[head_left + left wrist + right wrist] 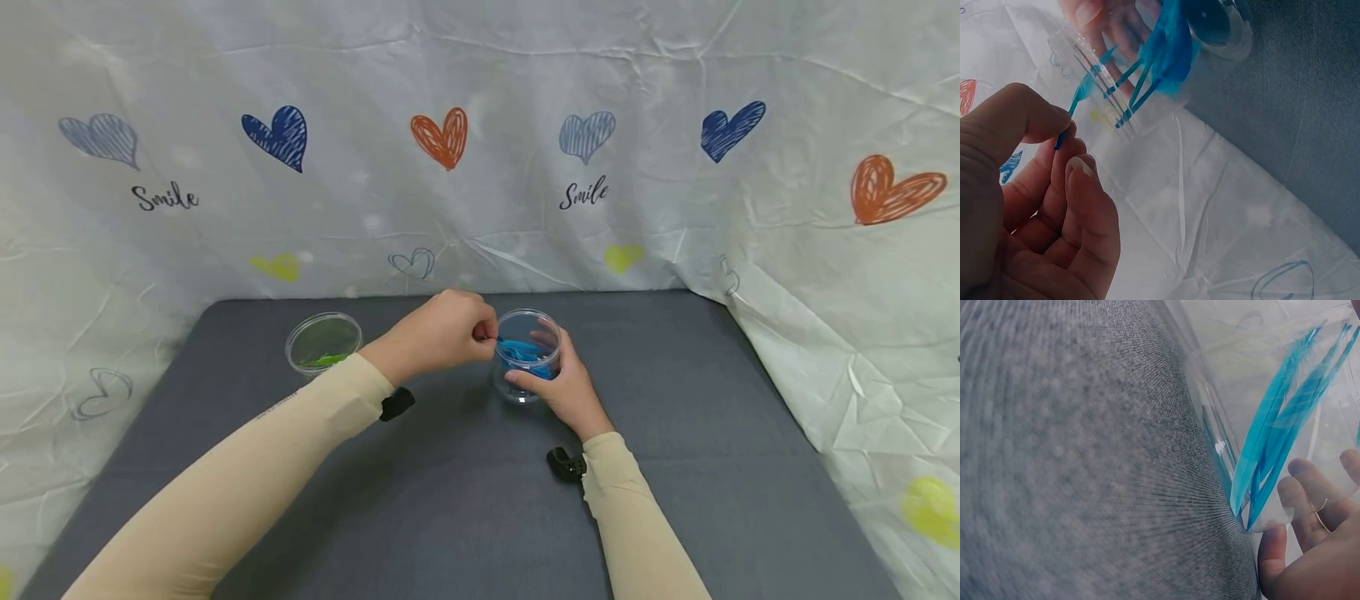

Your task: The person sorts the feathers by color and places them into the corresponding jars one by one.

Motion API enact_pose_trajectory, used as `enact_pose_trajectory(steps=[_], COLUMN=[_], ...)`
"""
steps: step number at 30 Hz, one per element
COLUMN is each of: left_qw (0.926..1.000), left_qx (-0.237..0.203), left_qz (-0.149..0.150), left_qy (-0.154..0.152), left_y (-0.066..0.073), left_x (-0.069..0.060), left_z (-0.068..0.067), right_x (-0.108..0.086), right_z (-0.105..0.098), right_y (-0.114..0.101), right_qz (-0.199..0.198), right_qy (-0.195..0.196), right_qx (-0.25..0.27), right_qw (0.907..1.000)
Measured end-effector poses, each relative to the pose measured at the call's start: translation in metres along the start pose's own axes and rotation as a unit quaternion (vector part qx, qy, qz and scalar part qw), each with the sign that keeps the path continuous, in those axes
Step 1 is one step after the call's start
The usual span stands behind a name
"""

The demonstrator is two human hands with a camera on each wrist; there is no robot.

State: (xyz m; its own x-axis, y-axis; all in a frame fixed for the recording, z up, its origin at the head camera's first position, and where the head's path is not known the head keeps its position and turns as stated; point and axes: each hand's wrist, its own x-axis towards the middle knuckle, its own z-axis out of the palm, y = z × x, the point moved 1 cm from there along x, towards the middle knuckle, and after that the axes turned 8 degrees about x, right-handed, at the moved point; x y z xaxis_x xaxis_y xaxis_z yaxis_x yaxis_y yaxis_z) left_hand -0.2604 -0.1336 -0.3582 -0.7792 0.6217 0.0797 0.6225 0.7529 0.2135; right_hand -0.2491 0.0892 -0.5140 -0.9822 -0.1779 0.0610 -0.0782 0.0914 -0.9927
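Observation:
A clear round jar (517, 395) stands at the middle of the dark grey table, with several blue feathers (527, 357) inside. My right hand (576, 398) grips it from the right, thumb at the front and fingers behind; the right wrist view shows the feathers (1272, 431) leaning within the clear wall. At the rim, my left hand (444, 330) pinches one blue feather (1080, 94) by its quill between thumb and index finger. The vane of that feather points to the jar mouth, where other quills (1141, 94) stick up. Whether its tip is still inside I cannot tell.
To the left, behind my left forearm, is a second clear round container (323, 317) with something bright green (324, 361) in it. A white cloth (495, 217) printed with hearts hangs behind the grey table (450, 500) and at both sides.

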Motion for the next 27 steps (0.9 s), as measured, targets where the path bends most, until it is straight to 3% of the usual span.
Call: enact_pose_trajectory(steps=[10,14,27], left_qw=[0.9998,0.9998,0.9965], left_qx=[-0.004,-0.006,-0.013], left_qz=[0.006,-0.005,-0.058], left_qy=[-0.018,-0.020,0.060], left_y=[0.007,0.009,-0.008], left_x=[0.007,0.006,-0.020], left_z=[0.004,0.005,0.009], right_x=[0.001,0.001,-0.003], right_z=[0.004,0.005,0.000], right_y=[-0.002,-0.004,-0.004], right_qz=[0.004,0.006,-0.007], right_qy=[-0.004,-0.007,0.000], right_qx=[0.006,0.006,0.006], right_qw=[1.0000,0.9999,1.0000])
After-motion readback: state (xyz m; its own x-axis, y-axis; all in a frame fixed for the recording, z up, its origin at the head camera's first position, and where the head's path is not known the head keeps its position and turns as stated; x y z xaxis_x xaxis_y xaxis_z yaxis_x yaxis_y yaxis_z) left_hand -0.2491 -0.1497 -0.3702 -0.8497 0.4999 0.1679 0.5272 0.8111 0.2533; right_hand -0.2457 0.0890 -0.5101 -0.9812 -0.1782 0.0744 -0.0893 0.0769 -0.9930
